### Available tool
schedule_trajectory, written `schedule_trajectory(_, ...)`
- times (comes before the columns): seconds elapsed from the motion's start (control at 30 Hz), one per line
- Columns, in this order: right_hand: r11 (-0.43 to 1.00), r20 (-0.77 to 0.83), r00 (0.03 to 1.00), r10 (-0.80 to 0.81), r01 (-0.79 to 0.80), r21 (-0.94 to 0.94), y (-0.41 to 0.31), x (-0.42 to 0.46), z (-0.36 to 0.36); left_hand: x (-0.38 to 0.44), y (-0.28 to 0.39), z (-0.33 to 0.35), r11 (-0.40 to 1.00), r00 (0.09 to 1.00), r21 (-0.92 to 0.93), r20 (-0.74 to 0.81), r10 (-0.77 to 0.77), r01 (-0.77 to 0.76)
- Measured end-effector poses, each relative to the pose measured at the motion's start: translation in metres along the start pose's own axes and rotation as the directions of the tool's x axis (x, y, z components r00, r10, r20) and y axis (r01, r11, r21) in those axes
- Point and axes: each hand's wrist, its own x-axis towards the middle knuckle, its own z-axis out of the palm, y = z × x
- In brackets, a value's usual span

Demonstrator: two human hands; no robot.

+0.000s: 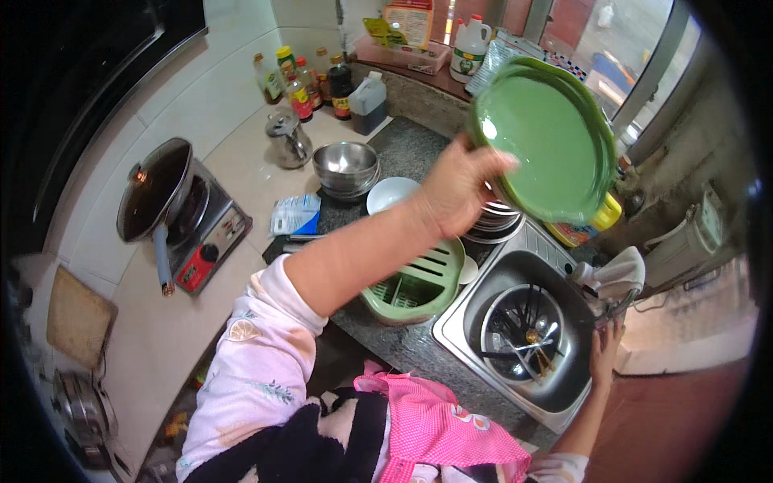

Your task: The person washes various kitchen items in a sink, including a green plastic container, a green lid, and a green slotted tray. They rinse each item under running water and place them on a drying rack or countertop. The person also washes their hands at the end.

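My left hand (462,187), slightly blurred, grips the edge of a round green plastic lid (546,142) and holds it up, tilted, above the counter and the sink's far end. Below my forearm stands a green plastic utensil drainer (410,308) with a slotted top, partly hidden by the arm. My right hand (606,350) rests at the right rim of the steel sink (574,374), beside the tap (617,305), fingers apart. In the sink sits a round metal bowl (490,326) holding chopsticks, spoons and other utensils.
Stacked plates (495,226), a white bowl (392,192) and steel bowls (345,163) stand behind my arm. A wok (154,187) sits tilted on the hotplate (211,241) at left. Sauce bottles (300,96) line the back wall. A yellow bottle (607,212) stands behind the lid.
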Motion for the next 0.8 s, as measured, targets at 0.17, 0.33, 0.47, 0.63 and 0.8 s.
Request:
schedule_trajectory(0.17, 0.911, 0.127, 0.957, 0.262, -0.289, 0.294, -0.048, -0.062, -0.010, 0.063, 0.060, -0.098, 0.985, 0.989, -0.165, -0.147, 0.027, -0.051)
schedule_trajectory(0.33, 0.818, 0.184, 0.912, 0.367, -0.411, 0.403, -0.090, -0.093, -0.014, 0.138, 0.055, -0.198, 0.970, 0.747, -0.119, -0.660, 0.084, -0.214)
schedule_trajectory(0.47, 0.778, 0.186, 0.901, 0.393, -0.433, 0.455, -0.109, -0.098, -0.017, 0.176, 0.022, -0.270, 0.974, 0.457, 0.100, -0.870, 0.185, -0.203)
schedule_trajectory(0.63, 0.697, 0.199, 0.892, 0.405, -0.442, 0.564, -0.139, -0.091, -0.035, 0.188, -0.019, -0.310, 0.992, 0.391, 0.057, -0.915, 0.097, -0.113)
schedule_trajectory(0.8, 0.730, 0.283, 0.916, 0.286, -0.399, 0.554, -0.202, -0.051, -0.038, 0.187, -0.037, -0.318, 0.965, 0.353, -0.017, -0.929, -0.112, 0.261)
